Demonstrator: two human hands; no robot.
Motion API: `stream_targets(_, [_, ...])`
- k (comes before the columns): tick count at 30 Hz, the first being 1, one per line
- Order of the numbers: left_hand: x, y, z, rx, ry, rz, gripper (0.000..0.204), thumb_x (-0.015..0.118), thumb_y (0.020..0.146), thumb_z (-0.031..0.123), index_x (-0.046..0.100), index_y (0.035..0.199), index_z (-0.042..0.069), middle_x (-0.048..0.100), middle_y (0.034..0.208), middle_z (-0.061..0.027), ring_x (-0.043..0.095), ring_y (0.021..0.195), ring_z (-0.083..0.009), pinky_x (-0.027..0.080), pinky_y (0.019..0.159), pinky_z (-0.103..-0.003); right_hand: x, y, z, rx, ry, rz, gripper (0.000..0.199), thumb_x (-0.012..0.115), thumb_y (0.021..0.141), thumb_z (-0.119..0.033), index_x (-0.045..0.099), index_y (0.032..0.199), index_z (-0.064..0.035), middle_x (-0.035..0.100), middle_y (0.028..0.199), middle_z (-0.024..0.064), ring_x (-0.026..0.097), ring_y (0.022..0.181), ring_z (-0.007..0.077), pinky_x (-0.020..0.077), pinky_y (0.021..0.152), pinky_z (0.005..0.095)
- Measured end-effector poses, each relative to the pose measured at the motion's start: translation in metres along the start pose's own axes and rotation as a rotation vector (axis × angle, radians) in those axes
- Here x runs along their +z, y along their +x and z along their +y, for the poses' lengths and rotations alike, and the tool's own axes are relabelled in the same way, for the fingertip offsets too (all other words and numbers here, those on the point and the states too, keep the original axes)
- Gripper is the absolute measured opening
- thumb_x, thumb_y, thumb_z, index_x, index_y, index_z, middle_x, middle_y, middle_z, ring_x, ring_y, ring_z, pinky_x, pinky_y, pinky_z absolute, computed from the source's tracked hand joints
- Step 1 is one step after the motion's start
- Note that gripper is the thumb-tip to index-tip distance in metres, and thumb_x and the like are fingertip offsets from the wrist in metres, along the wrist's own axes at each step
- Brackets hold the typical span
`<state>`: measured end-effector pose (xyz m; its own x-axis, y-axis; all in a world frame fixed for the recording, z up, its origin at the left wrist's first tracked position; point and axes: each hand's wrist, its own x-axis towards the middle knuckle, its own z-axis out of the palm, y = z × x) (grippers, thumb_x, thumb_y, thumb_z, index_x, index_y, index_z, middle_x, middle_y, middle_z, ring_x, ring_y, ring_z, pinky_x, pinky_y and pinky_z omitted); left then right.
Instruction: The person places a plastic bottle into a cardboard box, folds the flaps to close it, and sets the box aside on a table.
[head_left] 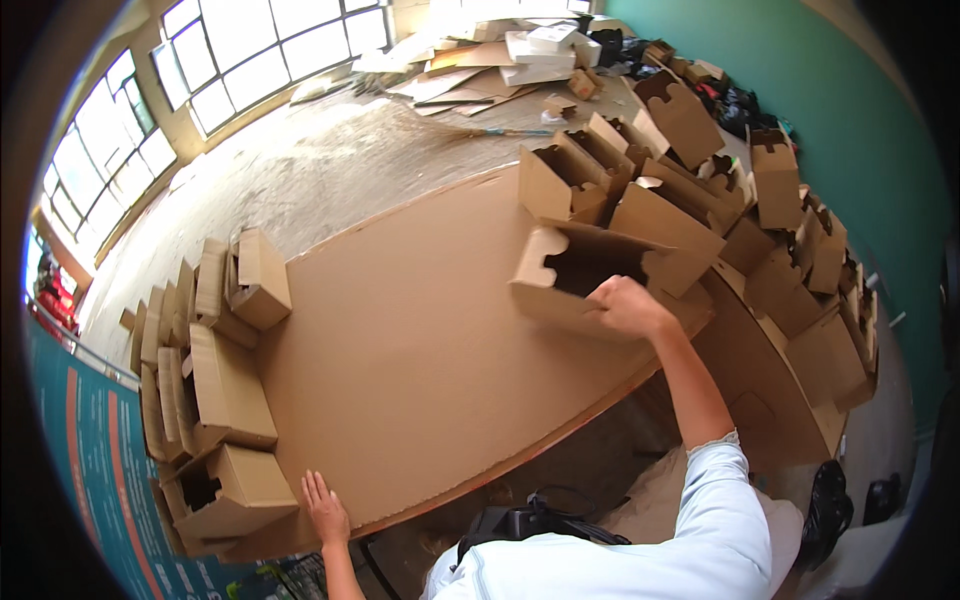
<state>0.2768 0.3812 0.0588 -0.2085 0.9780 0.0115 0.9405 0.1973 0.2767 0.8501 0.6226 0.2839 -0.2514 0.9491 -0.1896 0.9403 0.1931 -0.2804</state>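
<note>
With my right hand (630,308) I grip the near wall of an open cardboard box (560,305) at the right of the cardboard-covered table (400,340). This box has cut-out notches in its upper edges, and its inside is dark. My fingertips are curled over its edge and partly hidden. Down at the near left, my left hand (326,508) lies flat on the table edge with its fingers stretched out, holding nothing. Just beside it stands another cardboard box (245,490), the nearest in a row of boxes along the table's left end.
Several open boxes (660,225) crowd the right side, some on a lower surface (750,400). Upright boxes (230,390) line the left end. Beyond the table, a broom (490,131) lies on the floor near stacked flat cardboard (470,75). A green wall (850,130) bounds the right.
</note>
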Motion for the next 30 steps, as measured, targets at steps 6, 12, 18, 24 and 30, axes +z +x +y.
stream_targets(6, [-0.024,-0.018,0.030,-0.008,-0.040,0.033,0.042,0.052,0.092,0.013,0.052,0.132,0.002,0.038,0.148,-0.0202,0.031,0.140,-0.0374,0.022,0.117,-0.049,0.037,0.016,-0.137,-0.594,0.042,-0.064,0.007,0.062,0.076,-0.007,0.067,0.080,-0.0056,0.064,0.073,0.0162,0.063,0.077,0.0353,0.0489,0.069,0.0449])
stream_targets(12, [-0.057,-0.075,0.040,-0.108,-0.131,0.221,0.033,0.053,0.093,0.011,0.057,0.124,0.002,0.045,0.141,-0.0192,0.040,0.133,-0.0374,0.028,0.114,-0.050,0.067,0.009,-0.242,-0.847,-0.035,-0.218,0.018,0.068,0.083,-0.017,0.071,0.098,-0.0072,0.067,0.080,0.0148,0.063,0.078,0.0343,0.0490,0.072,0.0461])
stream_targets(18, [-0.095,-0.185,-0.029,-0.475,-0.125,0.596,0.026,0.058,0.089,0.006,0.064,0.113,0.002,0.060,0.124,-0.0163,0.057,0.114,-0.0347,0.043,0.101,-0.045,0.094,-0.018,-0.316,-0.981,0.044,-0.275,0.016,0.068,0.080,-0.009,0.071,0.095,-0.0050,0.066,0.078,0.0164,0.063,0.070,0.0364,0.0513,0.067,0.0427])
stream_targets(24, [-0.078,-0.351,-0.192,-1.053,-0.156,0.703,0.030,0.060,0.085,0.004,0.064,0.114,0.000,0.065,0.114,-0.0203,0.062,0.105,-0.0370,0.049,0.091,-0.043,0.113,-0.035,-0.368,-0.881,0.003,-0.248,0.005,0.068,0.079,-0.004,0.064,0.079,-0.0006,0.053,0.066,0.0211,0.052,0.059,0.0394,0.0433,0.053,0.0393])
stream_targets(30, [0.041,-0.461,-0.353,-1.462,-0.242,0.335,0.057,0.075,0.074,0.024,0.059,0.123,0.000,0.064,0.118,-0.0227,0.061,0.110,-0.0375,0.048,0.093,-0.043,0.123,-0.052,-0.378,-0.577,-0.076,-0.154,0.015,0.074,0.075,-0.009,0.072,0.088,-0.0014,0.060,0.067,0.0193,0.059,0.062,0.0341,0.0461,0.062,0.0404])
